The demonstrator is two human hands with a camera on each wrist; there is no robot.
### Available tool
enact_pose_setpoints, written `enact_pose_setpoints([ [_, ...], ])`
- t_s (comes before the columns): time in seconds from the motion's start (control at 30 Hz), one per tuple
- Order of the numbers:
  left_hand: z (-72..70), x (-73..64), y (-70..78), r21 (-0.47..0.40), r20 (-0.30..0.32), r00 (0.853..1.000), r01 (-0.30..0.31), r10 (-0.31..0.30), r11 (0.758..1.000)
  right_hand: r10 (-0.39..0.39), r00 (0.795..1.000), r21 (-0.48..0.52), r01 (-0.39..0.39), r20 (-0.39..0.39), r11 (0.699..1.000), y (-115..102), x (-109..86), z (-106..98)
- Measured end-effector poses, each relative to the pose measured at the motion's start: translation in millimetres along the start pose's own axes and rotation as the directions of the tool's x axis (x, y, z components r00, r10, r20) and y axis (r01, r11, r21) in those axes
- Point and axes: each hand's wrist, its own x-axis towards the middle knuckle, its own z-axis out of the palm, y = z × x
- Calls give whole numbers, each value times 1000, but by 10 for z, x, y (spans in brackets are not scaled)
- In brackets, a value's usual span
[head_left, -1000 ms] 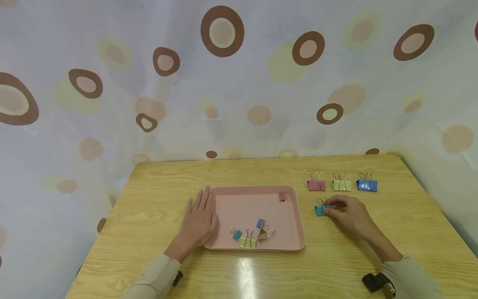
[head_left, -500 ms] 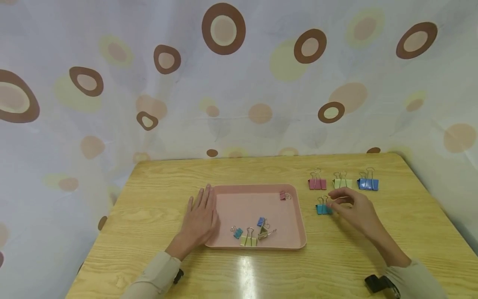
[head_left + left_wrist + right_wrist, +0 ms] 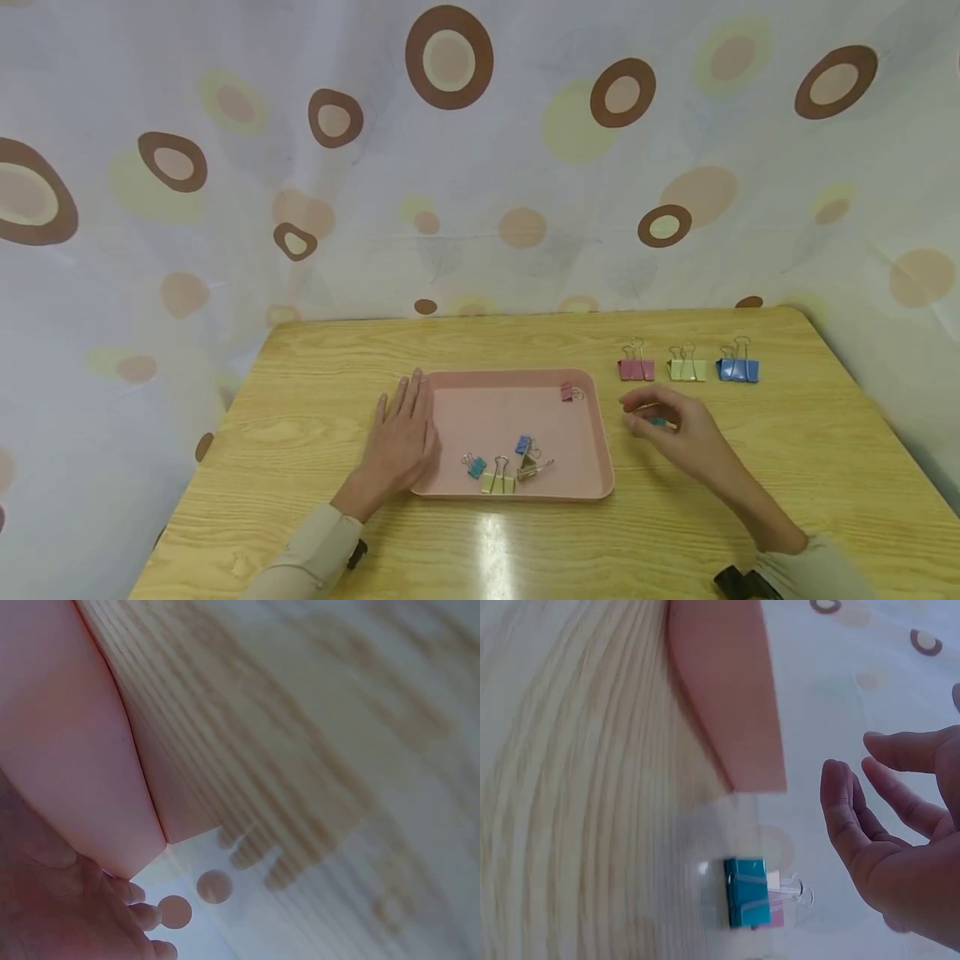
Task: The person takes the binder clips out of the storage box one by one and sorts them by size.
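Note:
My left hand (image 3: 397, 446), fingers straight, rests against the left side of a pink tray (image 3: 510, 380). Inside the tray lie a small pink binder clip (image 3: 567, 392) at the back right and several others at the front, among them a small teal binder clip (image 3: 476, 467) and a yellow binder clip (image 3: 498, 483). To the right of the tray, my right hand (image 3: 686, 429) hovers with loosely bent fingers and thumb apart, holding nothing. A larger teal binder clip (image 3: 748, 892) stands on the table below it, mostly hidden by the hand in the head view.
Behind the right hand stands a row of larger binder clips: a pink one (image 3: 636, 370), a pale yellow one (image 3: 687, 371) and a blue one (image 3: 738, 371). A patterned curtain (image 3: 480, 167) hangs along the back edge of the wooden table (image 3: 322, 358).
My right hand has let go of the larger teal binder clip, drawn slightly away, then moved left over it towards the tray. The left hand has stayed at the tray's side.

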Motion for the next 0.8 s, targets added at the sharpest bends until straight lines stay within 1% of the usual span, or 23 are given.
enact_pose_setpoints([
  [0.1,-5,4,-1,0,12,1000,4,-4,1000,-21,999,61,18,44,998,-49,2,90],
  [0.23,-5,6,-5,4,24,1000,10,-10,1000,-48,996,115,39,75,993,-102,8,229],
  [0.3,-6,2,-2,3,22,1000,8,-8,1000,-46,995,127,34,88,991,-117,6,297],
  [0.37,-8,-3,1,2,18,1000,5,-5,1000,-28,993,141,13,111,990,-132,1,366],
  [0.43,-9,-9,4,-3,14,1000,3,-3,1000,-13,992,136,-5,127,991,-151,-10,437],
  [0.53,-11,-6,7,-3,17,1000,5,-5,1000,-17,991,120,1,135,993,-194,-21,534],
  [0.63,-17,7,11,-2,22,1000,8,-8,1000,-68,987,86,56,143,995,-246,-24,616],
  [0.8,-15,12,14,1,30,999,11,-11,1000,-127,971,41,121,203,992,-297,-21,737],
])
